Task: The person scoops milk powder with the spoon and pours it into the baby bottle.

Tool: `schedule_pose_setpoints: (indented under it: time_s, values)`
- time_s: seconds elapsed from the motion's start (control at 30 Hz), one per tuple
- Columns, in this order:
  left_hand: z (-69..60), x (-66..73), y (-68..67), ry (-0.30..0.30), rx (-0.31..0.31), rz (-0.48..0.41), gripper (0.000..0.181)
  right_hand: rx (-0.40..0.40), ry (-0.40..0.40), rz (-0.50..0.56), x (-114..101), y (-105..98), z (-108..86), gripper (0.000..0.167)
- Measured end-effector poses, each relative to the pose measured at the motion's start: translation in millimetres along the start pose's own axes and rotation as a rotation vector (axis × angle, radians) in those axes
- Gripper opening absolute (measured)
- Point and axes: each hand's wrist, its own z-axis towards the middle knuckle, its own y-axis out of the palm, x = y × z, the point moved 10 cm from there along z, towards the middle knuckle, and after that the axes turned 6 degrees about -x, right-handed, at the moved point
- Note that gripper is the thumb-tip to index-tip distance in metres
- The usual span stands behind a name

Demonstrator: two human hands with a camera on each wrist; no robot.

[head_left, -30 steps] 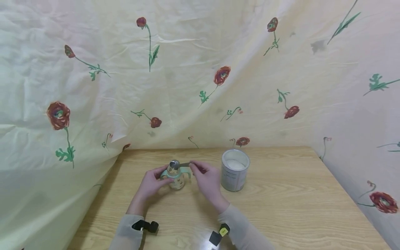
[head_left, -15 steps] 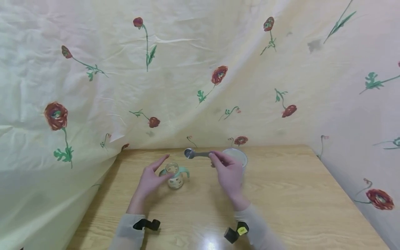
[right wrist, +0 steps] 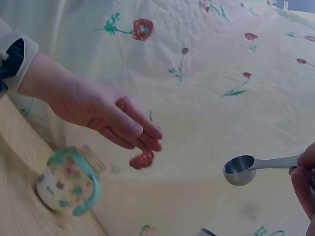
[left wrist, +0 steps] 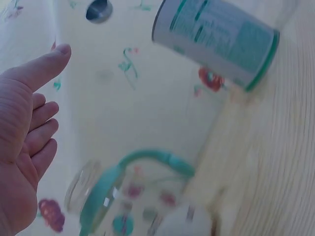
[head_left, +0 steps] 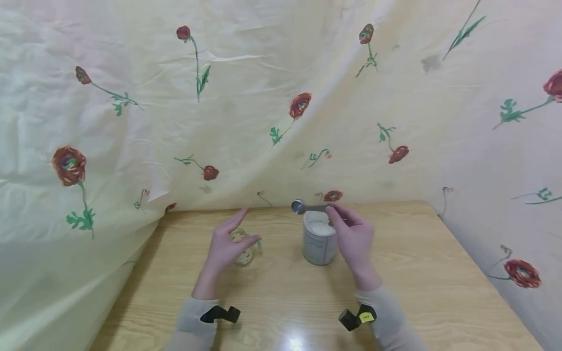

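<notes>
My right hand (head_left: pixel 354 239) pinches the handle of a metal measuring spoon (head_left: pixel 299 207), holding it level just over the rim of a can. In the right wrist view the spoon's round bowl (right wrist: pixel 239 172) looks empty. The can (head_left: pixel 319 248) stands upright, with white powder (head_left: pixel 319 228) inside. My left hand (head_left: pixel 227 247) is off the table with thumb and fingers spread, holding nothing. It partly hides a clear baby bottle (head_left: pixel 244 257) in the head view. That bottle stands upright and uncapped, and its green handles (right wrist: pixel 93 189) show in the right wrist view.
A wooden table (head_left: pixel 281 302) carries the bottle on the left and the can on the right, with a gap between them. Behind and beside it hangs a pale cloth (head_left: pixel 246 122) printed with red flowers.
My right hand has carried the spoon from the bottle's mouth rightward to above the can. My left hand has let go of the bottle and lifted away from it.
</notes>
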Motion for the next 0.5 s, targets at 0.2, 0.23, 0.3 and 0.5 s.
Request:
schedule_pose_setpoints:
  time_s: [0.2,0.23,0.3,0.5]
  values:
    - [12.4,7.1,39.1,-0.042,-0.059,-0.001,0.08,-0.009,-0.104,-0.154,-4.8,-21.4,8.6,0.012]
    - [14.8,8.2,46.5,-0.045,-0.069,0.002,0.08,-0.017,-0.129,-0.198,-6.6,-23.2,9.8,0.013]
    - [19.5,8.9,61.6,-0.065,-0.086,0.008,0.08,-0.046,-0.181,-0.285,-11.0,-24.3,11.7,0.014]
    - [30.3,-0.8,107.4,-0.174,-0.129,-0.059,0.082,-0.183,-0.332,-0.549,-16.3,-13.6,12.7,0.015]
